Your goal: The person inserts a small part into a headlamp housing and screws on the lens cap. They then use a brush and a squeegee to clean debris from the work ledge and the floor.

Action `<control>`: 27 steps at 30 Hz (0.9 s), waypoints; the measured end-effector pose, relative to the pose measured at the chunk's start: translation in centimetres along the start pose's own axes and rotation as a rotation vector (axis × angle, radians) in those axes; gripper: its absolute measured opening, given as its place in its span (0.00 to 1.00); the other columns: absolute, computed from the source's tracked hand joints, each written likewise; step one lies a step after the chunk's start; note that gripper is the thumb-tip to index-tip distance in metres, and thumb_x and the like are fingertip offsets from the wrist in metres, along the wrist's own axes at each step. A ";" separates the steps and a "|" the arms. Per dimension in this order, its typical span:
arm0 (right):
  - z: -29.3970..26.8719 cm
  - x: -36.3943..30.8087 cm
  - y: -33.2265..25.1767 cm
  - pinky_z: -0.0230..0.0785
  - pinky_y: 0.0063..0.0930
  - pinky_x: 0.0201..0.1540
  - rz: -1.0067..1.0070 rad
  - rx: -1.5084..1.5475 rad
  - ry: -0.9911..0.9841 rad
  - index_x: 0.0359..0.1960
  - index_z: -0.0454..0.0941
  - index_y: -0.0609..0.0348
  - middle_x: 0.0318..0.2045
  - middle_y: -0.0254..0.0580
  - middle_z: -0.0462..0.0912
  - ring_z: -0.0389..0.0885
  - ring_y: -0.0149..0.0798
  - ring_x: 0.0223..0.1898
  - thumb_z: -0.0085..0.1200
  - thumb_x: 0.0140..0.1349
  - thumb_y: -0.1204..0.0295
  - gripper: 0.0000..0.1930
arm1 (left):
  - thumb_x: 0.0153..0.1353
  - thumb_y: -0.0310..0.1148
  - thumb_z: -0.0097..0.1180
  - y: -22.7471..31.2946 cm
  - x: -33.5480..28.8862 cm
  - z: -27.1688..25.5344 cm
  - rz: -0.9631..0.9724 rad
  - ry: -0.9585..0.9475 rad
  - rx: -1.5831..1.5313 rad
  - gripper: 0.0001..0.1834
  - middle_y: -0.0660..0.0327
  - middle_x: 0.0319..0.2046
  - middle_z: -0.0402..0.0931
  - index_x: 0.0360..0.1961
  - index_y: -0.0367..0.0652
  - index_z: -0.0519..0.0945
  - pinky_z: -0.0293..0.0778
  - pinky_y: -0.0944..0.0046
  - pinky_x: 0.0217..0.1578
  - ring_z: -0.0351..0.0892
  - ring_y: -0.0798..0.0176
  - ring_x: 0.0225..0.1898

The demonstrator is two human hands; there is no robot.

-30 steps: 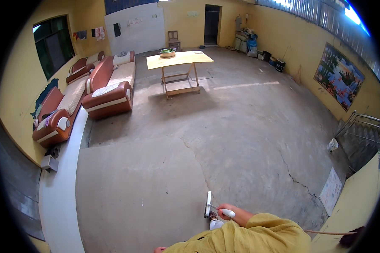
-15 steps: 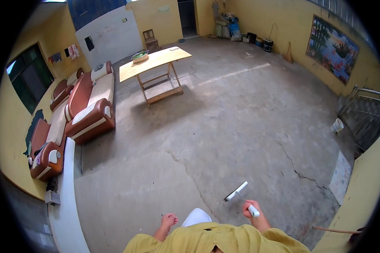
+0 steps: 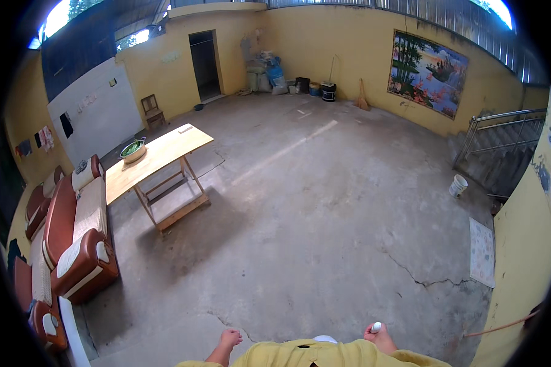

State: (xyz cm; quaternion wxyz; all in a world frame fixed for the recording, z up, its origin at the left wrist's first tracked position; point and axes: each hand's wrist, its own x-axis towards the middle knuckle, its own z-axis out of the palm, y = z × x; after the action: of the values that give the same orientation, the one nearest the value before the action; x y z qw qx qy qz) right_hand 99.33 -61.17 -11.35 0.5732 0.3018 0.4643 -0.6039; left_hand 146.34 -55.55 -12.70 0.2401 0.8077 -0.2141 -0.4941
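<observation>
My right hand [image 3: 382,338], low in the head view, is closed round the white handle of a squeegee [image 3: 376,327]. Only the handle's rounded end shows now; the blade is out of sight behind the fist. To the left, my left hand [image 3: 230,337] hangs in front of the yellow shirt [image 3: 300,355] with its fingers curled in. What it holds, if anything, is hidden. Both hands are over the grey concrete floor [image 3: 300,263], touching no furniture.
A wooden folding table [image 3: 171,150] bears a basket of greens [image 3: 133,150]. Brown sofas [image 3: 86,269] line the left side. At right are a white bucket [image 3: 458,185], a stair railing [image 3: 502,117] and a leaning panel [image 3: 482,252]. A broom [image 3: 362,96] rests against the far wall.
My view has tilted up and turned right, so the table and sofas sit further left and lower. The squeegee's blade, visible before, no longer shows; its handle remains in my right hand.
</observation>
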 end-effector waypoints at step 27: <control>64.8 31.1 14.0 0.64 0.12 0.11 0.231 0.153 -0.118 0.20 0.64 0.59 0.13 0.32 0.65 0.66 0.27 0.12 0.45 0.42 0.82 0.05 | 0.56 0.28 0.42 32.6 46.0 -4.8 -0.552 0.327 -0.744 0.08 0.54 0.26 0.73 0.36 0.37 0.70 0.72 0.65 0.19 0.75 0.58 0.23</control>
State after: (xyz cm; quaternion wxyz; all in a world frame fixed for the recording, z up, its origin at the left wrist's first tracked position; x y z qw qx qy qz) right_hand 118.81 -131.53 -17.21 0.6406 0.3598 0.3448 -0.5842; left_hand 166.43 -107.43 -23.28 0.4031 0.7607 0.2394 -0.4489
